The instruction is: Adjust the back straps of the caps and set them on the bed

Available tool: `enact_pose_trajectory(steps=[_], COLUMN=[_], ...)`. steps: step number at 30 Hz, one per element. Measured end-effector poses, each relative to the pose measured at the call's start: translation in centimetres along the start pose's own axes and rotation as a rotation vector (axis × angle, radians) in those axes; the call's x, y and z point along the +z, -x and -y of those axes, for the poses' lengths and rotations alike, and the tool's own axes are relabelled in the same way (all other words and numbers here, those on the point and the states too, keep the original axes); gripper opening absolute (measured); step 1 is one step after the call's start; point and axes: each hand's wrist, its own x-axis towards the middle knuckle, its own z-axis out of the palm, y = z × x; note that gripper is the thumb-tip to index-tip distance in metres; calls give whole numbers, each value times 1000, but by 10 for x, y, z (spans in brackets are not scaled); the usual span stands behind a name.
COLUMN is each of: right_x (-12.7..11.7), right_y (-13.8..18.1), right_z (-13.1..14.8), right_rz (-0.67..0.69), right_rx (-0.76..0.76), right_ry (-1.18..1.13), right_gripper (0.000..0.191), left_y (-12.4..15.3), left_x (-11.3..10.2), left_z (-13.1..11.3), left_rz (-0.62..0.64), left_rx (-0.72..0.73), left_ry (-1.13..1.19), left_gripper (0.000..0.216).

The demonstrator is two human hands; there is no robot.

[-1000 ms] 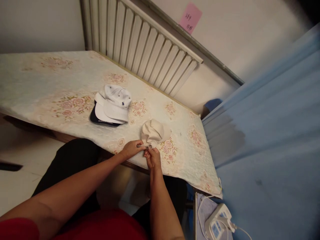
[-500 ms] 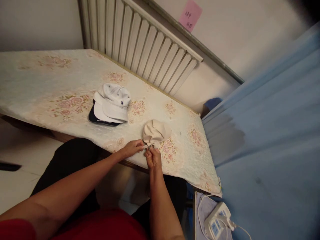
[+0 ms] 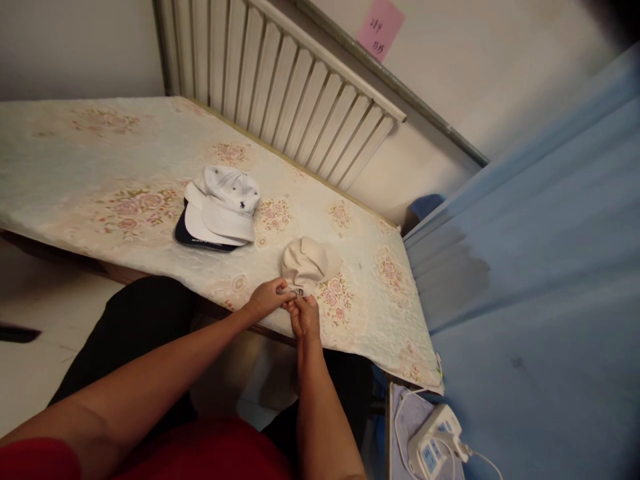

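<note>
A beige cap [image 3: 307, 261] lies near the front edge of the table with a floral cloth [image 3: 100, 167]. My left hand [image 3: 267, 298] and my right hand [image 3: 304, 315] meet at the cap's back, both pinched on its adjustment strap and small metal buckle [image 3: 296, 292]. Further back and to the left sits a stack of caps: a white one [image 3: 226, 203] on top, a dark navy brim [image 3: 197, 240] showing underneath.
A white radiator [image 3: 290, 87] runs along the wall behind the table, with a pink note [image 3: 380, 30] above it. A blue curtain [image 3: 540, 267] hangs at the right. A white power strip [image 3: 433, 447] with a cable lies at the bottom right.
My hands stay at the cap's strap, with only small finger movement on the buckle. The view has shifted slightly.
</note>
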Motion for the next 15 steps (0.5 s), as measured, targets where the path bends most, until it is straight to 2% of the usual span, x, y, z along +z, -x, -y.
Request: enact_pose_trajectory(steps=[15], right_x=[-4], right_y=[2], right_z=[-1], right_rz=[40], right_rx=[-3], right_ry=[-49], right_gripper=[20], left_y=[0], left_x=[2], left_z=[-2], left_rz=[-58], left_rx=[-5], left_ry=[-21], left_gripper=[29])
